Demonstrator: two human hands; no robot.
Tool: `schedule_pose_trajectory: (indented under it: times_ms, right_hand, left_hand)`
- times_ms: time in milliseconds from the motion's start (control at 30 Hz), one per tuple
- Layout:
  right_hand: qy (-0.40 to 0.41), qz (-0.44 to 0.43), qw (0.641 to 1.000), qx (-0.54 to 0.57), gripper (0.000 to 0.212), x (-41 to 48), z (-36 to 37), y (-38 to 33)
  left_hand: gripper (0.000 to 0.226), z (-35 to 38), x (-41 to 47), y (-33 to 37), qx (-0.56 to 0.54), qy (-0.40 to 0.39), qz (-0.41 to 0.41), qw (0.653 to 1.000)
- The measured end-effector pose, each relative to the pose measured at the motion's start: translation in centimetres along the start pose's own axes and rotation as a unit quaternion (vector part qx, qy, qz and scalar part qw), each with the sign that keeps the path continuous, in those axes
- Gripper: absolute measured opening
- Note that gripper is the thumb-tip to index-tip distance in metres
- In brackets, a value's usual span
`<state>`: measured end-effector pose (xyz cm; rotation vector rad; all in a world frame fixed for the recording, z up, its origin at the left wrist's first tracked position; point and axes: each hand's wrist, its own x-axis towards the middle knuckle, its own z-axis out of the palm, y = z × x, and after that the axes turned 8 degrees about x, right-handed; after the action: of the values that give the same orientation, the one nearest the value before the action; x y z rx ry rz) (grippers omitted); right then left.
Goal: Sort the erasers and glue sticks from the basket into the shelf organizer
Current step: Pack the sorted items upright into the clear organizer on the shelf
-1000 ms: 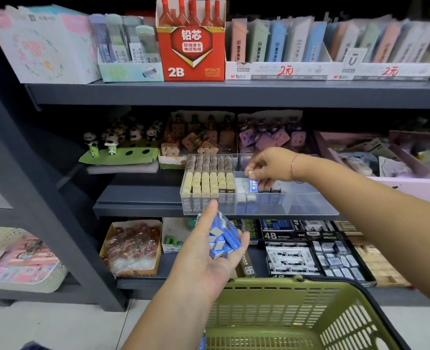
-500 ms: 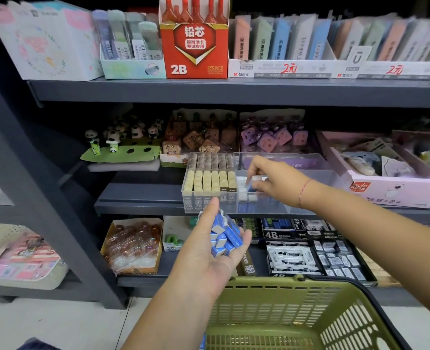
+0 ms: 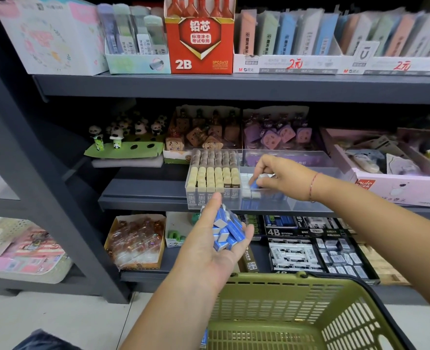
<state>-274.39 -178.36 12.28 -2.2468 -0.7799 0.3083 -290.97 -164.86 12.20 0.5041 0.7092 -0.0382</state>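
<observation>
1. The dark grey shelf (image 3: 234, 87) fills the upper two thirds of the frame, and its boards are crowded with stationery boxes.
2. The green basket (image 3: 309, 306) sits at the lower right of the frame, in front of the shelf's lowest board. Little of its inside shows.
3. The clear shelf organizer (image 3: 297, 202) stands at the frame's centre on the middle board. Its left compartment is packed with beige-capped 2B packs (image 3: 213, 176). Its right compartment holds a short row of erasers (image 3: 246, 192) at its left end.
4. The left hand (image 3: 208, 246), lower centre, lies palm up with fingers curled. It cups a handful of blue-and-white erasers (image 3: 227, 229) just in front of the organizer.
5. The right hand (image 3: 282, 176) reaches from the right of the frame into the organizer's right compartment. Its fingertips pinch a single eraser (image 3: 254, 184) beside that row.
</observation>
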Motion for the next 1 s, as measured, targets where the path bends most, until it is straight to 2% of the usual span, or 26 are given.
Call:
schedule_pose_trajectory:
  times_ms: [233,567,1000]
  right_hand:
    - [0.013,-0.013,1.000,0.017,0.010,0.3,0.1,0.1]
    - [0.052,-0.019,0.998,0.009,0.013,0.3,0.2,-0.4]
    - [0.015,0.034,0.998,0.047,0.011,0.5,-0.7,-0.4]
  left_hand:
    - [0.027,-0.1,0.3,0.0,0.003,-0.010,0.001,1.000]
    - [0.025,0.0,0.1,-0.1,0.008,-0.003,0.005,1.000]
    - [0.025,0.0,0.1,0.0,0.009,-0.004,0.009,1.000]
